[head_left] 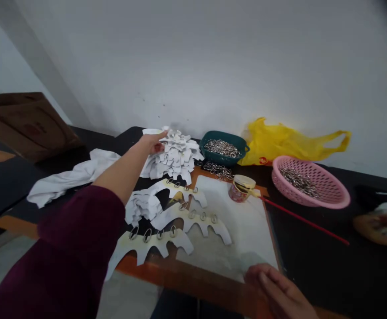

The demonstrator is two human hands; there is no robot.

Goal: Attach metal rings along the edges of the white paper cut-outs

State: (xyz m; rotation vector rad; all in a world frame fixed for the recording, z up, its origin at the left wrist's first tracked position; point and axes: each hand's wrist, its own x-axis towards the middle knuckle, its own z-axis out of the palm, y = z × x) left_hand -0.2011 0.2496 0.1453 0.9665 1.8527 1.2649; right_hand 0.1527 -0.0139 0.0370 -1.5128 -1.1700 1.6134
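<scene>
One left hand point(151, 144), one right hand point(279, 290), three ringed card strips point(193, 220), one teal basket point(224, 134), one pink basket point(329, 201).

The premises are a small piecework workshop. A black workbench point(326, 270) with orange edging stands against a bare white wall point(213, 66). Batch materials cover it: a pile of white die-cut card pieces point(175, 155) at 12 o'clock, a green tray of metal rings point(222, 148) at 1 o'clock, and a pink plastic basket of rings point(326, 186) at 2 o'clock. An open jar point(241, 190) and a red-handled brush point(302, 220) lie at 1 o'clock.
</scene>
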